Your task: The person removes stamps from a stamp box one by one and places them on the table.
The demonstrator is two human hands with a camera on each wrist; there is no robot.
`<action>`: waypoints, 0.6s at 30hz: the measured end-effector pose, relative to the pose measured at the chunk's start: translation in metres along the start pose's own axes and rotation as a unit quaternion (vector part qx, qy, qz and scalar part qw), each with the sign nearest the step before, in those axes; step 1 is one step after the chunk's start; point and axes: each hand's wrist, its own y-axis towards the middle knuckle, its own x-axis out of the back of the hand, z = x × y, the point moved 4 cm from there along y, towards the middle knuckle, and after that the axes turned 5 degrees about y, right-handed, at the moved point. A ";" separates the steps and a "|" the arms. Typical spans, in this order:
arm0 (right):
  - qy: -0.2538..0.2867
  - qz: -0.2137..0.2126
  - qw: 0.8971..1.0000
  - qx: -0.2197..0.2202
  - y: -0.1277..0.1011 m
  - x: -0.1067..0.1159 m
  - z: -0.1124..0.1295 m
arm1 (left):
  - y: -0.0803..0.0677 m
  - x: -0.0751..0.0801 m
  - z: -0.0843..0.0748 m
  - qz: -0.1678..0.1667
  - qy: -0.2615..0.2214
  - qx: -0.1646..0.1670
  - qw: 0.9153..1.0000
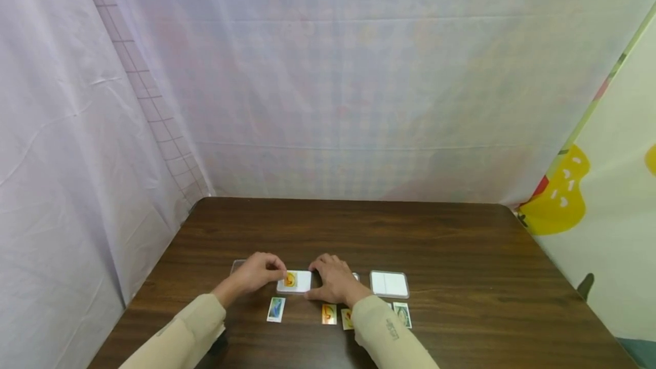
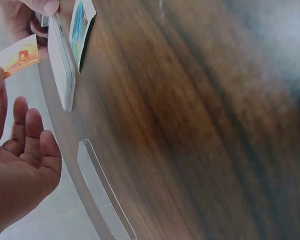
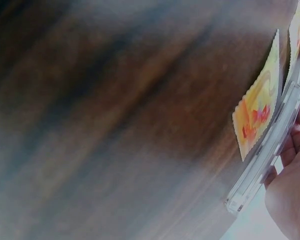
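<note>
My left hand (image 1: 256, 271) pinches a small orange-yellow postage stamp (image 2: 23, 54) between thumb and forefinger, its other fingers loosely curled in the left wrist view. In the head view the stamp overlaps a flat case with a white insert (image 1: 303, 282). My right hand (image 1: 335, 279) holds that case at its right end, thumb on the near edge and fingers at the far edge. Close in front of the case lies a blue-green stamp (image 1: 275, 310). An orange stamp (image 1: 329, 314) and a yellow one (image 1: 347, 319) lie near my right wrist, the latter partly hidden by the sleeve.
A clear plastic case piece (image 2: 104, 187) lies left of the white case, partly behind my left hand. Another case (image 1: 356, 276) shows past my right hand. Farther right sits a white-lined case (image 1: 389, 284), with a green stamp (image 1: 402, 315) in front on the brown table (image 1: 461, 255).
</note>
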 end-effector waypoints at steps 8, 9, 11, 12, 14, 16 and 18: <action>-0.003 -0.001 1.000 0.001 0.001 0.000 0.000 | -0.009 -0.003 -0.001 -0.003 -0.011 -0.006 1.000; -0.003 -0.001 1.000 -0.001 0.001 0.000 0.000 | -0.010 -0.004 -0.002 -0.003 -0.013 -0.004 1.000; -0.001 0.000 1.000 -0.003 0.001 0.000 0.000 | -0.012 -0.004 -0.003 -0.002 -0.014 0.000 1.000; 0.000 0.000 1.000 -0.005 0.001 0.000 0.000 | -0.012 -0.005 -0.003 -0.001 -0.016 0.001 1.000; 0.001 0.002 1.000 -0.007 0.001 0.000 0.000 | -0.014 -0.007 -0.005 0.002 -0.019 0.004 1.000; 0.001 0.002 1.000 -0.008 0.001 0.000 0.000 | -0.017 -0.009 -0.006 0.007 -0.022 0.004 1.000; 0.001 0.002 1.000 -0.006 0.000 0.000 0.000 | -0.018 -0.011 -0.006 0.010 -0.026 0.002 1.000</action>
